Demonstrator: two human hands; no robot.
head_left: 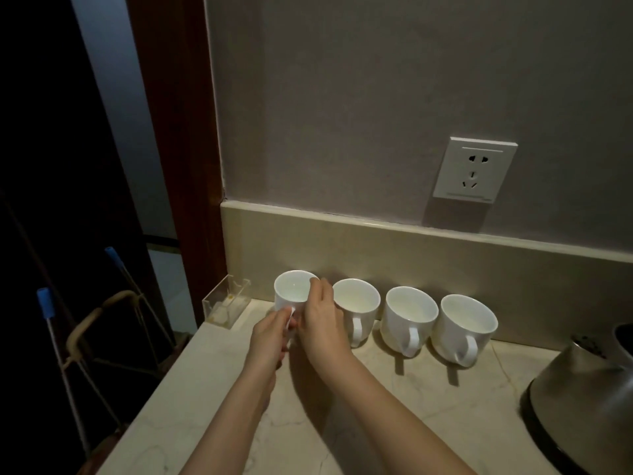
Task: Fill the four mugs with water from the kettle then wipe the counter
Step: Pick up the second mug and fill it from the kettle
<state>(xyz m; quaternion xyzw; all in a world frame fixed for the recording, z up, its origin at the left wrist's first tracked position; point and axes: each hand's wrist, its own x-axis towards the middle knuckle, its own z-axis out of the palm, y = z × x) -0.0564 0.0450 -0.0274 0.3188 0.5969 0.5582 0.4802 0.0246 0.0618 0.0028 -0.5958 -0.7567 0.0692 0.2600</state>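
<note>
Four white mugs in a row on the counter along the backsplash. Left hand pinches the handle of the leftmost mug; handle mostly hidden. Right hand grips that mug's rim and side. Kettle, far right of the grip, cut off by frame edge. Water level unreadable.

White mugs, beige veined counter
</note>
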